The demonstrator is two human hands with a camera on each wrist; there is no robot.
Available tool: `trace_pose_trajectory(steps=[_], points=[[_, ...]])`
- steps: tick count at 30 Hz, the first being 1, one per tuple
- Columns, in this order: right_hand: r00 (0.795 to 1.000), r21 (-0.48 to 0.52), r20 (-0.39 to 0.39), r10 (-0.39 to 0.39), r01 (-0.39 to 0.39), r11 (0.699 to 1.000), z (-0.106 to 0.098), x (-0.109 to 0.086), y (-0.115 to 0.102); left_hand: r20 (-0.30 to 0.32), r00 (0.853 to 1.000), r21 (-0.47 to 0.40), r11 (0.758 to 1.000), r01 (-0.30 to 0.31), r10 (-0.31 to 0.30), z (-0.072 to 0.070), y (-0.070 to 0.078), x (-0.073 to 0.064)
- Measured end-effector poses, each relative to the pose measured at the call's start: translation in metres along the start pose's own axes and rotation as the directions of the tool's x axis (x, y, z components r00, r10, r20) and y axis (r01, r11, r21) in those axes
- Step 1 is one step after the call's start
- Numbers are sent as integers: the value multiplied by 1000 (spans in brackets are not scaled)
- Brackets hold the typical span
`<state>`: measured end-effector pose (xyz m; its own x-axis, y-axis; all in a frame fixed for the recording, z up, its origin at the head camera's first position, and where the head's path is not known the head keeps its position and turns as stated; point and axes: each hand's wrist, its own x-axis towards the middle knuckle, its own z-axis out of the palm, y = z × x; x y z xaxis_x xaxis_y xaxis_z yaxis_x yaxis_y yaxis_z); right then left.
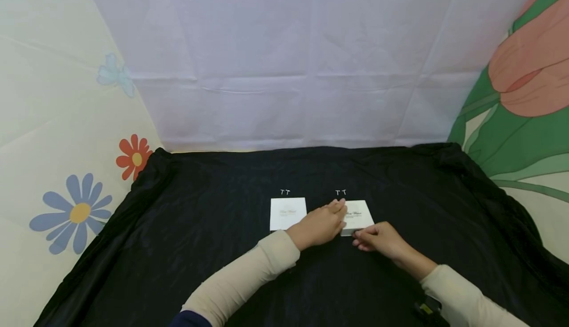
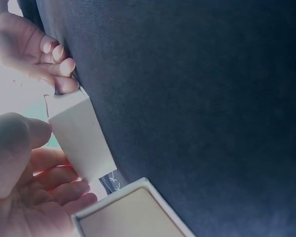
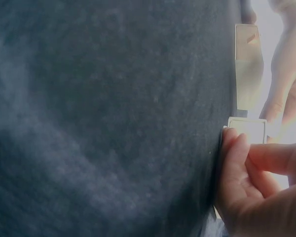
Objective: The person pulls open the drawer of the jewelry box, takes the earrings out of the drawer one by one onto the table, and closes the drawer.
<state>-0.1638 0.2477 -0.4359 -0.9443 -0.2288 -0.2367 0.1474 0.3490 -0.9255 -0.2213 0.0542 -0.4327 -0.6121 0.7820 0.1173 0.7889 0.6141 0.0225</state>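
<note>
Two flat white boxes with small print on their lids lie side by side on black cloth. My left hand [image 1: 321, 224] holds the left side of the right-hand box [image 1: 361, 212], with its thumb and fingers against it in the left wrist view. At the front of that same box, my right hand [image 1: 381, 239] pinches near the right corner with thumb and fingertips. Whatever small part lies between those fingertips is hidden. The left-hand box [image 1: 286, 212] sits beside my left wrist; a small tan tab [image 3: 252, 38] shows on its framed front in the right wrist view.
Behind each box is a pair of small white T-shaped marks [image 1: 285, 192] on the black cloth [image 1: 213, 183]. A pale sheet [image 1: 266, 60] hangs behind the table, with flower-printed hangings [image 1: 80, 213] at both sides. A dark device [image 1: 428, 307] is at my right sleeve.
</note>
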Motion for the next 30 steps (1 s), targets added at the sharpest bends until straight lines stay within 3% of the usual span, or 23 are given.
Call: trace_pose_trajectory(steps=[16,24,27,30], points=[[1000,25,7,-1,1,1000,4,5,0,0,1000,33,999,5,-5,-2,-5,-3],[999,-50,30,-12,13,999,-1,2,-7,41,999,174,985,4,-11,-4,-1,3],[996,-119,59,-62,69,991,-7,3,-19,31,999,191,981,21,-27,-12,-3,9],[976,-203,65,-206,216,955,-14,1,-33,7,1000,171,985,19,-20,-20,-10,9]])
